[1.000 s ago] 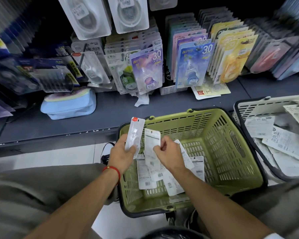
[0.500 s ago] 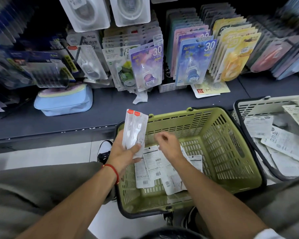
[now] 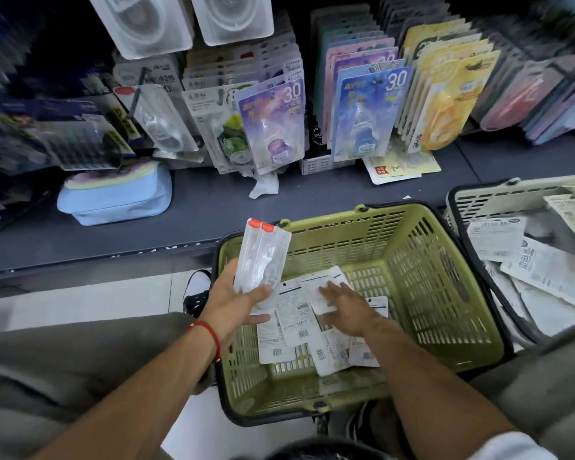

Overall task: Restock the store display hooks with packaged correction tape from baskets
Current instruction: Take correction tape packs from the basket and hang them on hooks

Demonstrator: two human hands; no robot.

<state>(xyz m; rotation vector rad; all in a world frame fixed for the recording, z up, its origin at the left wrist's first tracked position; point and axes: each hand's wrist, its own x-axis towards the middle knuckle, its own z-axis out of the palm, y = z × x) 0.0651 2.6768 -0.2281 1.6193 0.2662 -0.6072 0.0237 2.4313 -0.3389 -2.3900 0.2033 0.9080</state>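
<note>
Now left hand (image 3: pixel 238 302) grips packs (image 3: pixel 263 257) | green basket (image 3: pixel 445 293) half bare

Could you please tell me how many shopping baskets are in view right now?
2: a green basket on the floor in front of the person, holding loose packs, and a white basket just to its right, cut off by the frame edge.

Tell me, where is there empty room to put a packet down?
Bare shelf lies between the blue pouch and the green basket. The basket's right half is free. Its left side, under both hands, is crowded with packets.
</note>
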